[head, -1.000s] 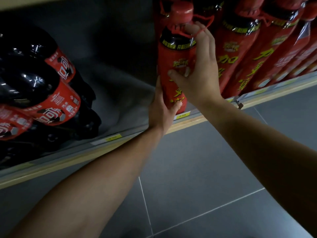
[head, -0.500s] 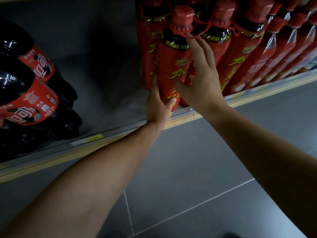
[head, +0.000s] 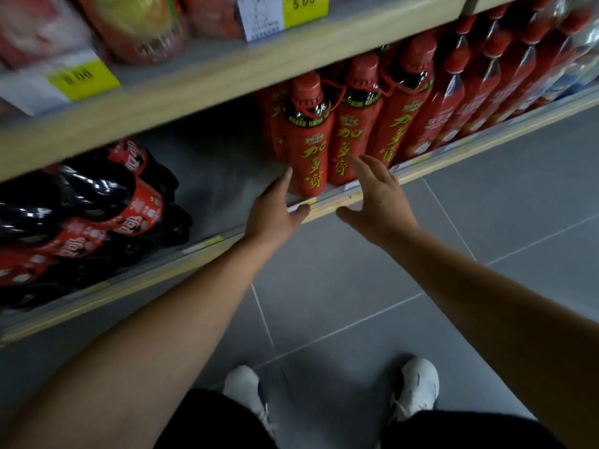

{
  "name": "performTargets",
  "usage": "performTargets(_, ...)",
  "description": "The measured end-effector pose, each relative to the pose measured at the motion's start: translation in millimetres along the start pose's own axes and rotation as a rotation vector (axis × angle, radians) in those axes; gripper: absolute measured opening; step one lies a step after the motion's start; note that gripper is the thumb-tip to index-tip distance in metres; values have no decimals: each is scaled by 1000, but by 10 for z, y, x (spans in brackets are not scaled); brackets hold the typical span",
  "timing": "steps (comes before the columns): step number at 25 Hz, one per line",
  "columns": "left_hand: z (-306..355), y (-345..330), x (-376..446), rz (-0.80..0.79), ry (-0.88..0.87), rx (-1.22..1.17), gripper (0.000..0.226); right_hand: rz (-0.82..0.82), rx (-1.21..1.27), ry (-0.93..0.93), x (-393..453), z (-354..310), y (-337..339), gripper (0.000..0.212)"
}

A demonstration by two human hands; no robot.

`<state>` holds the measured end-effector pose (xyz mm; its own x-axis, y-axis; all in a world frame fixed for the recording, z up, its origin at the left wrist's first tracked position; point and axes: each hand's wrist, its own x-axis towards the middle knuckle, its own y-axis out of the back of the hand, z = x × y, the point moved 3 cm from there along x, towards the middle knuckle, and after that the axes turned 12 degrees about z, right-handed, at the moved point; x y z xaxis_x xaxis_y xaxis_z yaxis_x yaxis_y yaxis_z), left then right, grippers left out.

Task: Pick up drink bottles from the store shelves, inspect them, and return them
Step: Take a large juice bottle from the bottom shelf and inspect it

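Bottle (head: 308, 140) on shelf (head: 327, 207) — hands before it

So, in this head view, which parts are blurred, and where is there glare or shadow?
Head view: the upper shelf goods and yellow price tag are motion-smeared; the red bottle by both hands is fairly sharp; glare spots sit on the dark cola bottles; the shelf recess lies in shadow.

The red bottle (head: 308, 140) at the front wears a smooth, glossy plastic sleeve, and its ribbed cap looks like matt plastic. The dark cola bottles (head: 81, 202) are clear, shiny plastic with bright highlights — their red labels look slick. The shelf edge (head: 207, 82) is pale wood, matt, with a faint grain. The price tags (head: 282, 12) look like paper. The floor (head: 356, 286) is grey tile — smooth, dull sheen. The shoes (head: 416, 387) are white, matt.
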<state>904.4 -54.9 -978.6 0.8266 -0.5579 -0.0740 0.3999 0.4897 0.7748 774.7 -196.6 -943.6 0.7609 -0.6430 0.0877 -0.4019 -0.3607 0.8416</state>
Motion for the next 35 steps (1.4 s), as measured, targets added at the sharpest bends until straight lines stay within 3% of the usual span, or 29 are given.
performTargets(4,706,807,-465,-156,-55,138,75,-218,-100,-119,-400,-346,945,93)
performTargets(9,1793,1781,-942,-320,-228,258,80,-293,-151,-200,-781,-1029,2265,93)
performTargets(15,3013,2860,-1568,-430,-481,368,80,-211,-204,-361,-1434,-1747,3878,95)
performTargets(19,3592,3216,-1897,-447,-588,358,80,-120,-215,-428,-1823,-1947,4571,96)
performTargets(26,4641,3179,-2316,-391,-734,350,80,12,-206,-491,-2374,-1568,5474,95)
performTargets(35,6294,2454,-2803,-272,-736,278,81,139,-251,-428,-2691,-220,6916,96)
